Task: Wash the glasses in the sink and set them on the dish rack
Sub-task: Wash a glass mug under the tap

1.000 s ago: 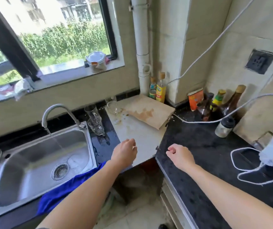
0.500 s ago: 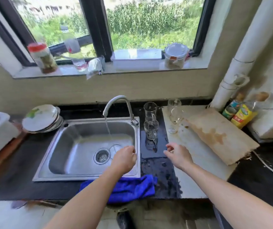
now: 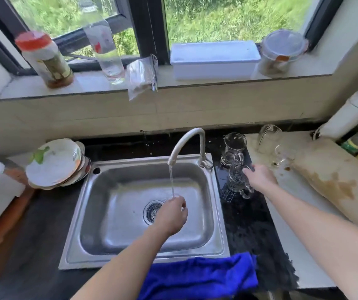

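L hand (image 3: 171,215) is hovering over the sink (image 3: 221,215) basin, right under the water that is running from the tap (image 3: 186,141); its fingers (image 3: 183,207) are curling in and aren't holding anything. R hand (image 3: 261,178) is reaching across the black worktop (image 3: 249,230) just right of the sink, fingers (image 3: 248,171) stretching out fairly straight, tips touching the near glass (image 3: 236,182), not wrapping round it. That glass has a handle and is standing upright on the wet worktop, w/ a 2nd glass (image 3: 233,146) standing just behind it, nr the tap base. 2 more are sitting further right on the pale surface: a tilted glass (image 3: 268,137) at the back and a small glass (image 3: 284,155) in front of it. A stained board (image 3: 334,182) is lying beside them. A blue cloth (image 3: 197,278) is hanging over the front edge of the worktop, below the sink. A stack of plates (image 3: 54,163) is sitting left of the sink. On the window sill (image 3: 91,87) a red-lidded jar (image 3: 43,59), a clear bottle (image 3: 108,53), a white box (image 3: 213,59) and a lidded tub (image 3: 282,53) are standing in a row.
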The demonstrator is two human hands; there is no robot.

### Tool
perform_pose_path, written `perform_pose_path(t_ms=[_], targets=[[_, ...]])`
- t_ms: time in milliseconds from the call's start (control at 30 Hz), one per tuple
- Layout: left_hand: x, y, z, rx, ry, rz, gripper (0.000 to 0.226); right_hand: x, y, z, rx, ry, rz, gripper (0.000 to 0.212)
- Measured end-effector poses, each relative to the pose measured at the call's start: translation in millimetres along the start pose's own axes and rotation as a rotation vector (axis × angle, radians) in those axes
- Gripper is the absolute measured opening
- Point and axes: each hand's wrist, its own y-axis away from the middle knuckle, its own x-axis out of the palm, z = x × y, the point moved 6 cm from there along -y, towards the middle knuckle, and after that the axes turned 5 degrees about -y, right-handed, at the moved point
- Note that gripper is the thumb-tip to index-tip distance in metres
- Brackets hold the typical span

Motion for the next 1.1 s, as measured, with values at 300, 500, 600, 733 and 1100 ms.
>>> perform_pose_path(t_ms=[300,500,600,733,1100], targets=[[11,-16,37,-0.097,0.118,0.040,0.018,-1,16,21,-0.110,-0.005,-0.031,0.020],[9,-19,63,-0.399,0.699,0.011,0.014,37,43,73,-0.037,-0.399,0.275,0.017],[16,-19,72,-0.611,1.185,0.040,0.023,73,60,94,0.089,-0.487,0.461,0.014],[33,-21,70,-0.665,1.608,0.139,0.044,124,74,109,0.211,-0.513,0.664,0.015],[70,-19,114,-0.811,1.708,0.241,0.037,168,52,130,-0.053,-0.102,0.843,0.036]])
